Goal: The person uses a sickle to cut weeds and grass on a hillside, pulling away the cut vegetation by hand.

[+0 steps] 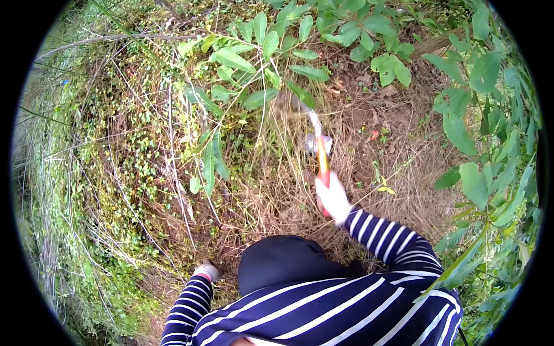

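Observation:
My right hand (333, 197), which looks gloved and is blurred, grips the red and yellow handle of a sickle (322, 155). Its curved metal blade points up and to the left, among dry grass (281, 142) and the leaves of a low branch. Just beside the handle lies a small, pale, shiny object (310, 143) that I cannot identify. Low on the left, my left hand (208, 271), in a pale glove, rests on the ground by my dark-clothed knee (285, 264). Its fingers are mostly hidden, so its hold is unclear.
A leafy branch (233, 60) hangs over the ground ahead. Dense leafy shrubs (471, 129) rise at the right. Green ground cover (134, 173) with thin dry stems spreads across the left. Reddish soil under dry straw (389, 173) slopes in the middle and right.

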### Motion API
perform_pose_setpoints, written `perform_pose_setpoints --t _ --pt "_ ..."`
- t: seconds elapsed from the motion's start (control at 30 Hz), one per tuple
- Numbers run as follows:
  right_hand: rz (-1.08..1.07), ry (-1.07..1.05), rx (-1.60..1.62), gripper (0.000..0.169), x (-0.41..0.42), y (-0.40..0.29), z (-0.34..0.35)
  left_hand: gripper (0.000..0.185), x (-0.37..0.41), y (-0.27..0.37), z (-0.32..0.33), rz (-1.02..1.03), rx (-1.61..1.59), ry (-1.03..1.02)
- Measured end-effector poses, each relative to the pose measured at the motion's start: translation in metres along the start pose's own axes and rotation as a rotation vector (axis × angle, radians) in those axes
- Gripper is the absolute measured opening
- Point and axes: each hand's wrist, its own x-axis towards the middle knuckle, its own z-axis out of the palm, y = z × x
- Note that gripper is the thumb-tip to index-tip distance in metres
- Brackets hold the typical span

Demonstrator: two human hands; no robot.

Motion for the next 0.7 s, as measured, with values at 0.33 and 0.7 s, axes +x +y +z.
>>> perform_pose_setpoints --t 0.33,0.7 --pt "-0.146 -0.131 0.408 0.015 0.129 -0.126 0.110 0.073 -0.013 -0.006 -0.013 0.087 -0.048 0.095" --pt "-0.237 0.001 -0.416 0.031 -0.014 0.029 -0.009 0.087 -0.020 0.003 -0.008 0.003 -0.046 0.028"
